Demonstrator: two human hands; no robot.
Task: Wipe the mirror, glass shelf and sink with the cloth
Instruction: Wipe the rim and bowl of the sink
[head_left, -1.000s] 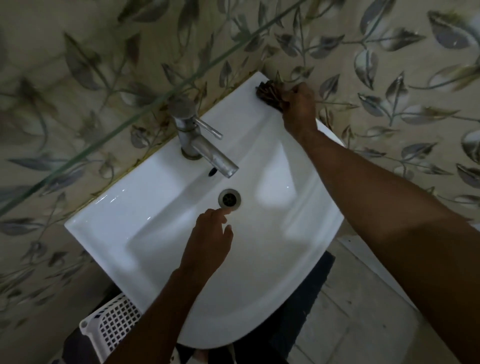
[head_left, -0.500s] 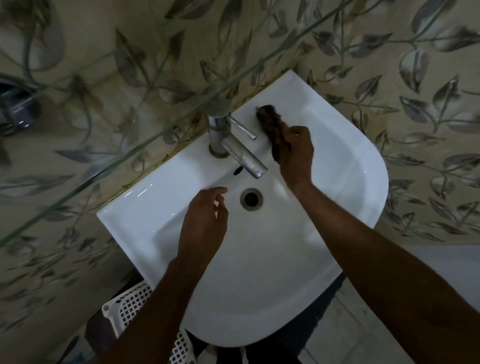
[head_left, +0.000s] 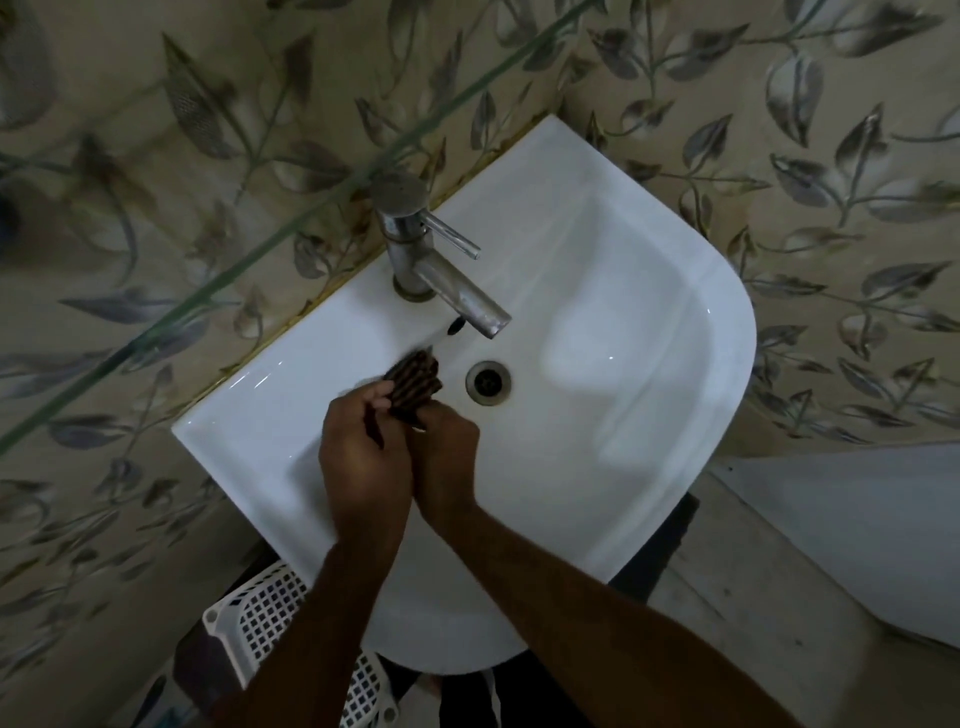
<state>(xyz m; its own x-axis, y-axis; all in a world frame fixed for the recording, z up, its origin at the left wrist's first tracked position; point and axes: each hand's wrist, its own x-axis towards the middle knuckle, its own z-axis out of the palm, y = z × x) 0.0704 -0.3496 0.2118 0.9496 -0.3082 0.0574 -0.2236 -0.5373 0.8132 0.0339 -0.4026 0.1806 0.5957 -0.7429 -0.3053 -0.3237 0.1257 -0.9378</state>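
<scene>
both hands meet at frame centre, the left hand and right hand each clenched in a grip on the dark striped bunched cloth. the cloth sits over the basin of the white ceramic corner sink, just left of the round metal drain and below the chrome single-lever tap. the thin glass shelf edge crosses the upper left. risk, as judged: a bunched cloth gives little wiping contact and may leave streaks; knuckles could strike the tap spout.
</scene>
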